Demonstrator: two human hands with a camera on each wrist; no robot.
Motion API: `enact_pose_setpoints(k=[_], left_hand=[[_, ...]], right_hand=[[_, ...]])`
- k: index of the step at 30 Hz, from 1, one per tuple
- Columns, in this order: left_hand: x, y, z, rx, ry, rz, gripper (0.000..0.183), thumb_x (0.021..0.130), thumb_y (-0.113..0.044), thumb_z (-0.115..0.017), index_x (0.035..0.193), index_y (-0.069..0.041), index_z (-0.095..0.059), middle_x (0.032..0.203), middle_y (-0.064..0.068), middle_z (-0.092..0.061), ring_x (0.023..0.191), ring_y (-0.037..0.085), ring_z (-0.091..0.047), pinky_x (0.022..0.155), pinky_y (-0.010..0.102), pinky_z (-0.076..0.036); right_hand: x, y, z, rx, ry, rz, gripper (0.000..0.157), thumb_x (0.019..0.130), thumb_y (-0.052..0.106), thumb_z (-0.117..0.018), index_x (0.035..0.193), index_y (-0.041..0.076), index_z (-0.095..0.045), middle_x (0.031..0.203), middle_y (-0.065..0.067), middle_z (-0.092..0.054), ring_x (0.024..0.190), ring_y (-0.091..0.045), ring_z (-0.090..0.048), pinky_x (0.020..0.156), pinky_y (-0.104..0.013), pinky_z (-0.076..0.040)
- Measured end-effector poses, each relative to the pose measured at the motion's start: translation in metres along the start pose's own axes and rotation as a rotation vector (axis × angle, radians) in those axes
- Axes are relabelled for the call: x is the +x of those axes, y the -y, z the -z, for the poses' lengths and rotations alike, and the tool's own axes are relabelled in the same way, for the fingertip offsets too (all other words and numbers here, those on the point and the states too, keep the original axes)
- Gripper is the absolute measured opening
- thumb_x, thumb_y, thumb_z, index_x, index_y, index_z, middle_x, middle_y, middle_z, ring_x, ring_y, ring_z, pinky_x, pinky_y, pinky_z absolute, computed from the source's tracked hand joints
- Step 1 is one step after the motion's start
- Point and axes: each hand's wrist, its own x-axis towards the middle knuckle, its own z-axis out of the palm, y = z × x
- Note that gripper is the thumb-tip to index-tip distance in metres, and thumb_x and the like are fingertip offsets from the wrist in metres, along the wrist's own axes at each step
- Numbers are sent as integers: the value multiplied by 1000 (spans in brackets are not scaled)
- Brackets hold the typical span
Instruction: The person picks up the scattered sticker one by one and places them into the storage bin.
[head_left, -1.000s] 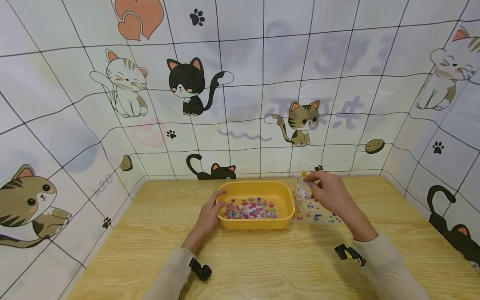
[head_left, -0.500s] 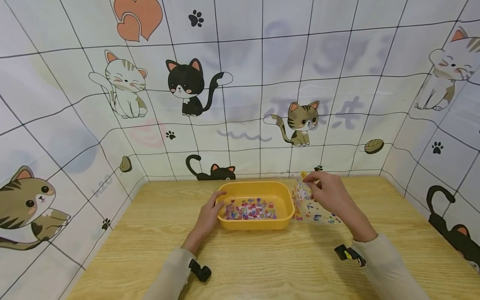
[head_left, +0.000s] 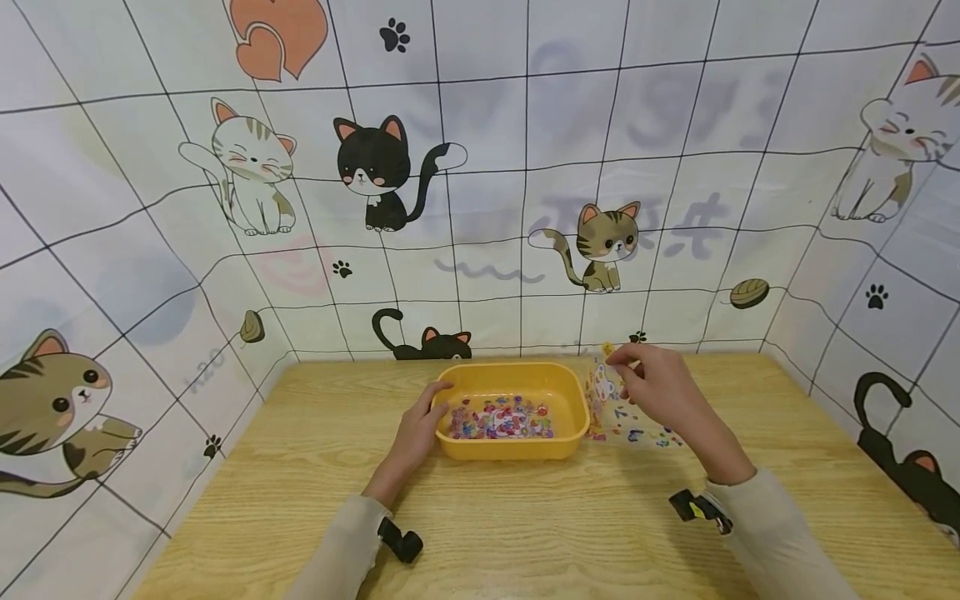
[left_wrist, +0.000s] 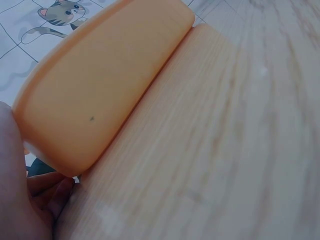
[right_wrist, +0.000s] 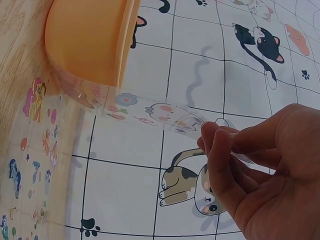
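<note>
A yellow plastic tub (head_left: 510,450) stands on the table, with many small colourful pieces (head_left: 517,410) on its floor. At its left end my left hand (head_left: 414,427) grips the tub, thumb at the rim and the other fingers against the outside wall. Beyond the tub's right end, my right hand (head_left: 660,387) pinches the upper edge of a clear sticker sheet (right_wrist: 162,112) between thumb and forefinger. Flower and animal prints show on the raised part. More clear film with pony stickers (right_wrist: 35,100) lies flat on the table beside the tub, partly under the right hand in the head view.
The wooden table (head_left: 525,533) ends at the back against a white wall cloth (head_left: 487,208) printed with cats and a grid. The same cloth closes in both sides. Each sleeve carries a black wrist mount, such as the left one (head_left: 401,540).
</note>
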Motion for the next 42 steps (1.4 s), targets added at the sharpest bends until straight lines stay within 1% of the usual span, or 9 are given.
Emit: enact_pose_setpoints(k=[5, 14, 22, 25, 29, 31, 34, 38, 42], left_hand=[[0, 0, 0, -2, 1, 2, 37, 108, -23, -47, 144, -25, -55, 159, 9, -49, 151, 35, -41, 123, 59, -32], [0, 0, 1, 28, -1, 3, 37, 108, -26, -47, 144, -25, -55, 159, 11, -50, 150, 38, -42, 122, 62, -33], [0, 1, 1, 11, 7, 10, 37, 108, -27, -46, 145, -27, -54, 160, 10, -48, 151, 36, -40, 123, 61, -31], [0, 1, 0, 14, 7, 4, 37, 108, -26, -46, 145, -27, -54, 160, 10, -48, 151, 36, -40, 123, 60, -32], [0, 2, 0, 20, -4, -1, 37, 108, -27, -46, 144, -27, -55, 159, 9, -49, 150, 35, -42, 123, 60, -32], [1, 2, 0, 21, -10, -3, 37, 108, -27, -47, 144, -27, -55, 158, 8, -50, 150, 35, -43, 123, 59, -33], [2, 3, -1, 29, -8, -13, 37, 108, -26, -47, 144, -27, -56, 158, 8, -51, 149, 34, -44, 122, 59, -34], [4, 2, -2, 37, 2, -21, 37, 107, -26, -48, 144, -27, -55, 157, 9, -52, 149, 35, -44, 122, 60, -34], [2, 2, -1, 39, -17, -7, 38, 107, -27, -49, 144, -28, -56, 157, 8, -52, 149, 35, -44, 122, 60, -33]], right_hand=[[0, -1, -1, -4, -1, 5, 20, 104, 7, -56, 115, 2, -71, 76, -9, -70, 56, -14, -60, 44, -28, -42], [0, -2, -3, -6, 6, 19, 20, 104, 7, -56, 115, 1, -71, 76, -9, -71, 56, -13, -61, 44, -28, -43], [1, -3, -8, 1, 40, 30, 20, 103, 5, -56, 115, 1, -72, 85, -11, -72, 58, -15, -62, 45, -28, -46], [1, -2, -14, -10, 68, 43, 19, 102, 4, -58, 114, 1, -73, 93, -12, -74, 59, -14, -63, 48, -27, -49], [1, 2, -25, -4, 135, 91, 18, 101, 3, -59, 111, 2, -73, 105, -17, -75, 61, -11, -65, 51, -24, -51], [0, 5, -31, 0, 166, 117, 18, 101, 3, -59, 111, 2, -74, 108, -18, -76, 61, -10, -65, 53, -24, -51], [-2, 7, -36, 11, 189, 116, 18, 101, 2, -59, 112, 2, -74, 108, -19, -76, 61, -11, -64, 53, -24, -50], [-4, 5, -36, -1, 169, 101, 18, 100, 2, -60, 112, 2, -74, 106, -18, -76, 57, -8, -59, 50, -25, -48], [0, 5, -34, -4, 158, 118, 18, 101, 3, -60, 112, 2, -74, 104, -18, -76, 56, -7, -60, 47, -25, -47]])
